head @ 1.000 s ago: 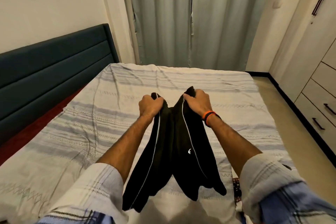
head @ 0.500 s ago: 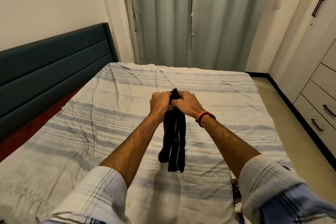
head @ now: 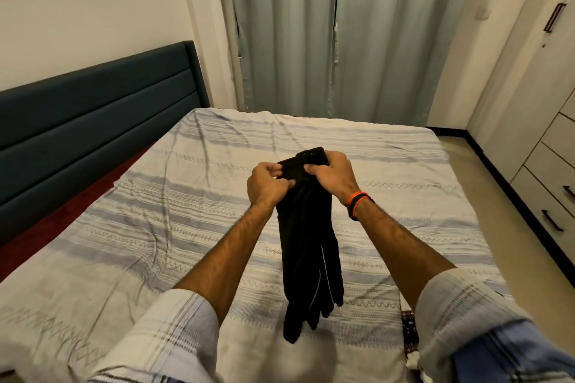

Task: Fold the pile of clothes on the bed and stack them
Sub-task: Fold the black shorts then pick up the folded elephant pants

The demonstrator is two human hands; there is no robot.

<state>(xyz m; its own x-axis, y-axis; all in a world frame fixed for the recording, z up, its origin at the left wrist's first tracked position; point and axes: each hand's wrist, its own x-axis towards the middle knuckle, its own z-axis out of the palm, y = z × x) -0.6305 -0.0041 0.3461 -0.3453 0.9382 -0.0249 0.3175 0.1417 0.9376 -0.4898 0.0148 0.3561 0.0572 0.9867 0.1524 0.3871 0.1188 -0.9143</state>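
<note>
We held a long black garment with a thin white side stripe (head: 306,246) up over the middle of the bed with the grey-and-white striped cotton cover (head: 174,214). Our left hand (head: 267,183) pinched its upper edge with curled fingers, and our right hand (head: 334,176), an orange-and-black band (head: 359,200) on its wrist, gripped the same edge just beside it, the two hands almost touching. The cloth hung folded lengthwise, its lower end dangling toward the bed's near edge. A dark blue padded headboard (head: 93,109) ran along the bed's left side, and pale grey curtains (head: 326,31) hung beyond its far edge.
</note>
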